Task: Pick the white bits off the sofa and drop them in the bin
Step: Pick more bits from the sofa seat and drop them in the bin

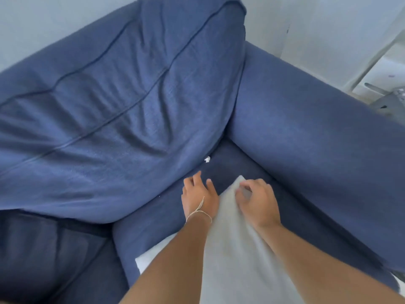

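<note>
Blue sofa [122, 102] corner; one white bit [207, 159] lodged at the crease.
Left hand [198, 197] was spread empty toward it; right hand [255, 201] was pinched on a pale cloth [232, 249], seemingly held aside.

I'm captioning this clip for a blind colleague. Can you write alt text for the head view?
A small white bit lies in the blue sofa's corner crease, just beyond the open left hand. The right hand grips a pale cloth lying on the seat.
</note>
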{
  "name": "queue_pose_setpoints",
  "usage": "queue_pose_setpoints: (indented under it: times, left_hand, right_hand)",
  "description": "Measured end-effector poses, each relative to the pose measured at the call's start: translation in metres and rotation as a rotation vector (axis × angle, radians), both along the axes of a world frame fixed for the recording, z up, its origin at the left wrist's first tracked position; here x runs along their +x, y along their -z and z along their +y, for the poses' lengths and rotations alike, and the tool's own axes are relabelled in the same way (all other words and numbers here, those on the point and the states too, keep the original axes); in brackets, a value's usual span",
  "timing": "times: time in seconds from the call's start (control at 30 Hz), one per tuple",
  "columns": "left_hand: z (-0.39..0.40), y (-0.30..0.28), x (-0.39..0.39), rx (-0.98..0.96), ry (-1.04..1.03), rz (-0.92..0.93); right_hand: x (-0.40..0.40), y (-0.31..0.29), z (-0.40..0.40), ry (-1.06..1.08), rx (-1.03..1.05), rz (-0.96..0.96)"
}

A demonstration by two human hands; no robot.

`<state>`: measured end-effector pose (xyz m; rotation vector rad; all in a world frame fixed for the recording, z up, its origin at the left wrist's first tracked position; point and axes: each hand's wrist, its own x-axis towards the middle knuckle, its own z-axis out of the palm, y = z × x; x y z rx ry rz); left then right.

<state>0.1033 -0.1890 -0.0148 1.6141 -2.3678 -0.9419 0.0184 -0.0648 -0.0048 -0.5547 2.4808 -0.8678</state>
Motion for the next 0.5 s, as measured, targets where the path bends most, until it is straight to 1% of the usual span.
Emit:
queue_pose_setpoints:
  times: [0.1,0.23,0.3,0.4,0.5]
  left_hand:
    - [-0.018,0.027,0.029,-0.042,0.019,-0.145]
    - [-0.029,0.056,0.048,-0.02,0.131,-0.288]
    - [-0.031,0.067,0.05,-0.042,0.172,-0.318]
    - [-0.028,0.078,0.052,-0.102,0.183,-0.337]
    - [-0.026,0.083,0.051,-0.146,0.171,-0.329]
  right_hand:
    - [-0.006,0.013,-0.05,-0.116,0.035,0.068]
    - [-0.016,0.032,-0.102,-0.127,0.118,0.088]
    - [-0.02,0.042,-0.123,-0.102,0.172,0.061]
    - [-0.024,0.053,-0.146,0.0,0.241,0.024]
    - [-0.023,0.06,-0.161,0.056,0.269,0.043]
